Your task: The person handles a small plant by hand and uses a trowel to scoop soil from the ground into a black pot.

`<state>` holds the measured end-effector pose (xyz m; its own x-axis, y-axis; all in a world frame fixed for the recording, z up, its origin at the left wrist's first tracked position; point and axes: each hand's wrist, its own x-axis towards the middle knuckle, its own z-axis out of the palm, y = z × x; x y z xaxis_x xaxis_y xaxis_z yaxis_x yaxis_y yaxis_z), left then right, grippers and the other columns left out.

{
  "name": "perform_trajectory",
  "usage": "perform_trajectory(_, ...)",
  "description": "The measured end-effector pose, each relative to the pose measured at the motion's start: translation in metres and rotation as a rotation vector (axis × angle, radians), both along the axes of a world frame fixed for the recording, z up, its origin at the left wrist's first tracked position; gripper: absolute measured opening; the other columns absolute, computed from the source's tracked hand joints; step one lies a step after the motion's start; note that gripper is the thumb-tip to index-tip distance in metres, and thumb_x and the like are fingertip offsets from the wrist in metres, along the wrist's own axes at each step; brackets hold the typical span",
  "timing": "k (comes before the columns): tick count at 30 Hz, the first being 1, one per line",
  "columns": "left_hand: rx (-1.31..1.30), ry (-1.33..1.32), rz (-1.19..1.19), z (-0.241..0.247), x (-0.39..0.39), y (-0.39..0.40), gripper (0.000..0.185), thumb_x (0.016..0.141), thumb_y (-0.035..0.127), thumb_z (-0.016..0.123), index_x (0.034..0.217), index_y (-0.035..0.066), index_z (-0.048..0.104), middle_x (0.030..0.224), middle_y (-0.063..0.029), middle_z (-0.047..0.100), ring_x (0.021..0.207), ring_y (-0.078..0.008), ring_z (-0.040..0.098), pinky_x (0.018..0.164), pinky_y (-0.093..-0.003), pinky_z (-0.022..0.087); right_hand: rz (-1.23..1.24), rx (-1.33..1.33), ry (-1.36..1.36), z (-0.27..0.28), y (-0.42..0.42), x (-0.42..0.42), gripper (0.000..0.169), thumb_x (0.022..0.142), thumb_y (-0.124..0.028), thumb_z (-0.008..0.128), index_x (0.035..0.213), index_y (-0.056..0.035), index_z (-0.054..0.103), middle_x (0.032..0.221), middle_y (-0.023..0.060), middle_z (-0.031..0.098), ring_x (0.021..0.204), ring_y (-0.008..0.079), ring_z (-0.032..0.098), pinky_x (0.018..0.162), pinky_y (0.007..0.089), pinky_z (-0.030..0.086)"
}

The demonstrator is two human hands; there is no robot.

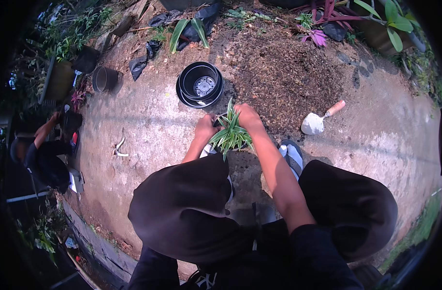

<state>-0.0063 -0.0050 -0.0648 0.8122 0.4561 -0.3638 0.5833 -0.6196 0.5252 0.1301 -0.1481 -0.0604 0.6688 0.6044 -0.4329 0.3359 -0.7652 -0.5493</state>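
Observation:
A spider plant with green-and-white striped leaves stands between my feet, in a dark pot mostly hidden by leaves and hands. My left hand grips the pot's rim on the left side. On the far right side of the plant, my right hand is curled at the leaves and rim; its fingertips are hidden. Just beyond the hands sit nested black plastic pots, the inner one showing a slotted base. A heap of brown soil mix spreads to the right of them.
A trowel with a wooden handle lies right of the soil. Pruning shears with pale handles rest on the concrete at left. Another person works at the far left. A dark pot and black plastic bags lie beyond.

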Motion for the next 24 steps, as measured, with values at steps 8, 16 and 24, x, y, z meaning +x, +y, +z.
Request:
perform_trajectory(8, 0.027, -0.159, -0.054, -0.01, -0.019, 0.004, 0.053, 0.074, 0.032, 0.087, 0.113, 0.003, 0.066, 0.098, -0.0257, 0.071, 0.096, -0.0434, 0.069, 0.084, -0.0481, 0.054, 0.105, -0.024, -0.038, 0.006, -0.001, 0.0, 0.024, 0.095, -0.021, 0.055, 0.111, -0.0121, 0.07, 0.121, 0.0172, 0.068, 0.115, 0.0388, 0.064, 0.098, 0.0473, 0.053)
perform_trajectory(16, 0.028, -0.06, 0.095, -0.02, -0.024, -0.005, 0.059, 0.068, 0.039, 0.087, 0.108, 0.002, 0.065, 0.099, -0.0266, 0.071, 0.097, -0.0439, 0.069, 0.082, -0.049, 0.053, 0.033, 0.022, -0.034, 0.002, -0.006, -0.005, 0.025, 0.095, -0.022, 0.053, 0.11, -0.0119, 0.07, 0.119, 0.0187, 0.068, 0.114, 0.0401, 0.064, 0.098, 0.0486, 0.051)
perform_trajectory(24, 0.073, -0.139, 0.022, -0.021, -0.029, -0.009, 0.062, 0.076, 0.036, 0.082, 0.119, -0.003, 0.058, 0.1, -0.031, 0.069, 0.098, -0.0473, 0.067, 0.084, -0.0521, 0.052, 0.006, 0.017, -0.006, -0.004, -0.002, -0.001, 0.028, 0.097, -0.025, 0.053, 0.114, -0.012, 0.071, 0.119, 0.0203, 0.068, 0.117, 0.0408, 0.062, 0.101, 0.0481, 0.05)
